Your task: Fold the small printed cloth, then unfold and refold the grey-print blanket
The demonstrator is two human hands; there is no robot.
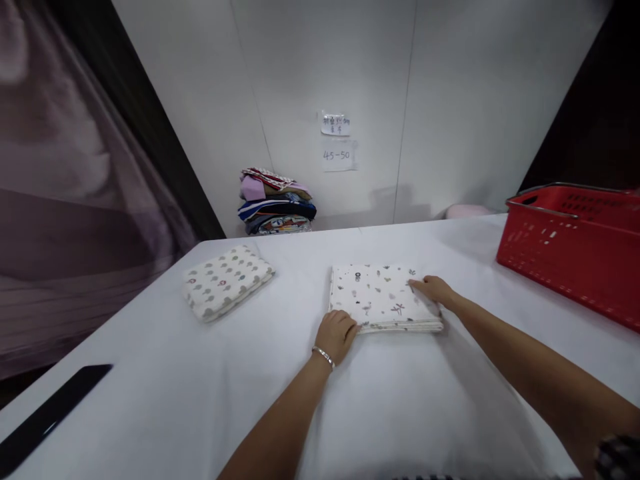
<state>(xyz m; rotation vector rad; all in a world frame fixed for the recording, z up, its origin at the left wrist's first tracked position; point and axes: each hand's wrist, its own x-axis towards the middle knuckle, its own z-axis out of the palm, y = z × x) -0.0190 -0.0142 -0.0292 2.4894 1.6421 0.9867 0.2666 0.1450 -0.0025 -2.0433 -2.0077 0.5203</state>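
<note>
A folded white cloth with small prints [376,295] lies flat on the white table [200,400], in front of me. My left hand [336,335], with a silver bracelet on the wrist, grips the cloth's near left corner with curled fingers. My right hand [434,290] rests on the cloth's right edge, fingers closed over the fold. A second folded cloth with grey tree-like prints [226,281] lies further left, untouched.
A red plastic basket with a metal handle [575,250] stands at the table's right. A pile of folded coloured fabrics [276,203] sits by the wall behind the table. A black flat object [50,413] lies at the near left edge. Paper notes [336,140] hang on the wall.
</note>
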